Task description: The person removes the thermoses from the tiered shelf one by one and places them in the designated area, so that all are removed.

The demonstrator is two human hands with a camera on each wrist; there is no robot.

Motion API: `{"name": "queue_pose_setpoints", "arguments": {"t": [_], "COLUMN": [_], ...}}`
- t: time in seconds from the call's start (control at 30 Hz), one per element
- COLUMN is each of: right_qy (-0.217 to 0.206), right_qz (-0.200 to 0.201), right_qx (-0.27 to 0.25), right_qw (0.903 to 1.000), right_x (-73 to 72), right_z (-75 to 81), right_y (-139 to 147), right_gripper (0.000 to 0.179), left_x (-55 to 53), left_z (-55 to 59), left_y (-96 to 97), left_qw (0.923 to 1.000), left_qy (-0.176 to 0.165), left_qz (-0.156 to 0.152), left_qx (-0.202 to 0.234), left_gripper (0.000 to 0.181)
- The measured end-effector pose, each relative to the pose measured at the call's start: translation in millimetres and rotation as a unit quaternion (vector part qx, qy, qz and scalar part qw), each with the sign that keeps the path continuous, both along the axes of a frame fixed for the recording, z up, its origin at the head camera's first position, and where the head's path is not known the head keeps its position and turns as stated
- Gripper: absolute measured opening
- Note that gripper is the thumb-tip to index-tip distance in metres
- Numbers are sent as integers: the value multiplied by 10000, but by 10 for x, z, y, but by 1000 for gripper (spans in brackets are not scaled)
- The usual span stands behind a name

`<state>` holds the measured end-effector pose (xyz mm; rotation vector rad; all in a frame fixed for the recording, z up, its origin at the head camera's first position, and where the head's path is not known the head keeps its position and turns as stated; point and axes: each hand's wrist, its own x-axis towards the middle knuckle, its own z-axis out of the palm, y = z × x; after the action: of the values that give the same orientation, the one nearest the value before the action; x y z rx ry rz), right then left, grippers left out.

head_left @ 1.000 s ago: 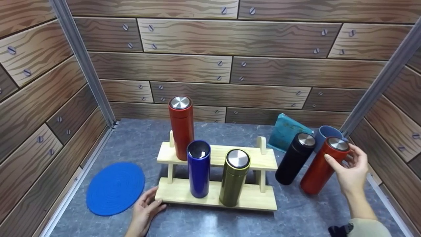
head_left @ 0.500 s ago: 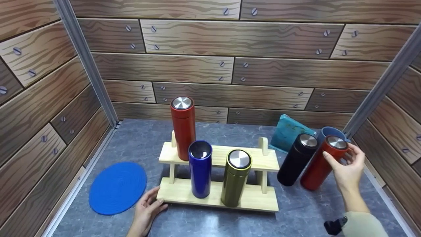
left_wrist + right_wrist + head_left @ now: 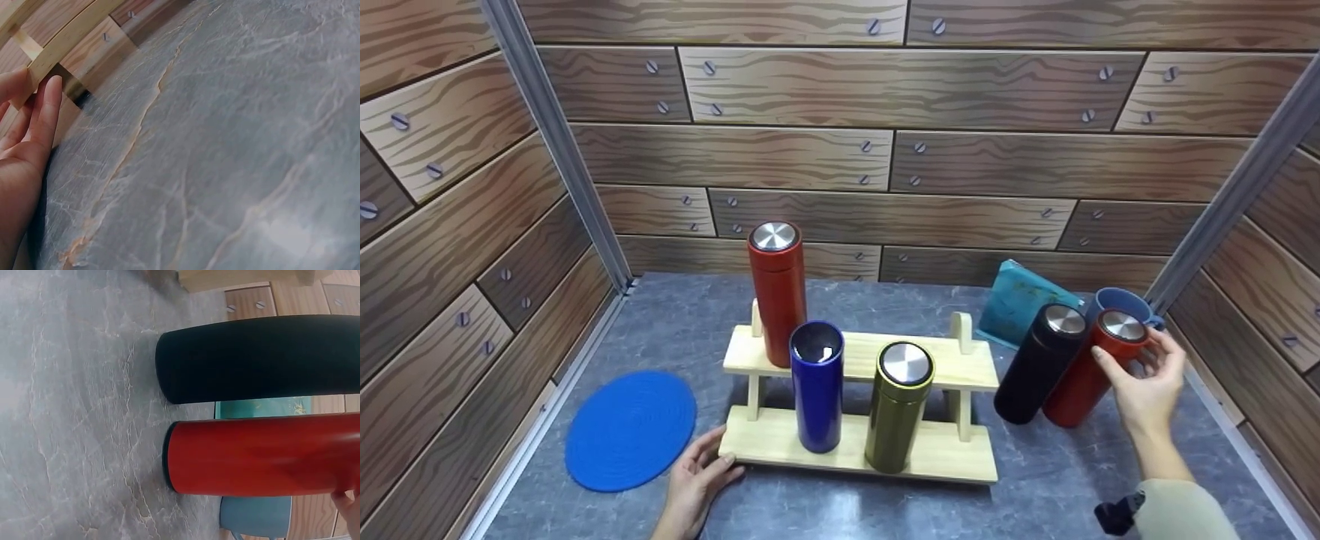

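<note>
At the right of the head view, my right hand [image 3: 1146,386] grips a red thermos [image 3: 1086,379] near its silver-topped lid. Just left of it a black thermos [image 3: 1031,371] stands upright; the right wrist view shows a narrow gap between the black thermos [image 3: 253,360] and the red thermos [image 3: 259,455]. My left hand [image 3: 694,480] holds the left end of a two-tier wooden rack [image 3: 960,450], thumb over the lower shelf's edge. A second red thermos [image 3: 778,300] stands on the upper shelf. The lower shelf bears a blue thermos [image 3: 819,397] with a dark top and an olive-green thermos [image 3: 894,420].
A round blue mat [image 3: 630,431] lies left of the rack. Behind the two right-hand thermoses are a teal pouch [image 3: 1016,304] and a blue mug [image 3: 1114,300], partly hidden. Wood-patterned walls with metal corner posts enclose the grey marbled table [image 3: 847,514].
My right hand has brought the red thermos left and slightly back, closer to the black one. My left hand stays at the rack's end. The whole view shifted slightly.
</note>
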<state>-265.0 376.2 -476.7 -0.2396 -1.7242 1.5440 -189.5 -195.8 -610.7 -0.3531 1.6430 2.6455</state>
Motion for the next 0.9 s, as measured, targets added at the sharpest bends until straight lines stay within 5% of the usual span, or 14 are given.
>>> {"name": "queue_pose_setpoints", "arguments": {"t": [0.4, 0.57, 0.9], "right_qy": [-154, 96, 527], "right_qz": [365, 579, 584], "right_qx": [476, 229, 614], "right_qw": [9981, 9980, 9950], "right_x": [148, 214, 358], "right_z": [97, 75, 13], "right_y": [-44, 23, 62], "right_gripper": [73, 68, 46], "left_x": [23, 20, 17], "left_z": [-22, -11, -8], "left_y": [-1, 0, -3], "left_qw": [9999, 9999, 9999], "left_qy": [137, 105, 74], "left_qz": [9, -2, -40], "left_qx": [-29, -52, 71], "left_gripper": [60, 60, 61]}}
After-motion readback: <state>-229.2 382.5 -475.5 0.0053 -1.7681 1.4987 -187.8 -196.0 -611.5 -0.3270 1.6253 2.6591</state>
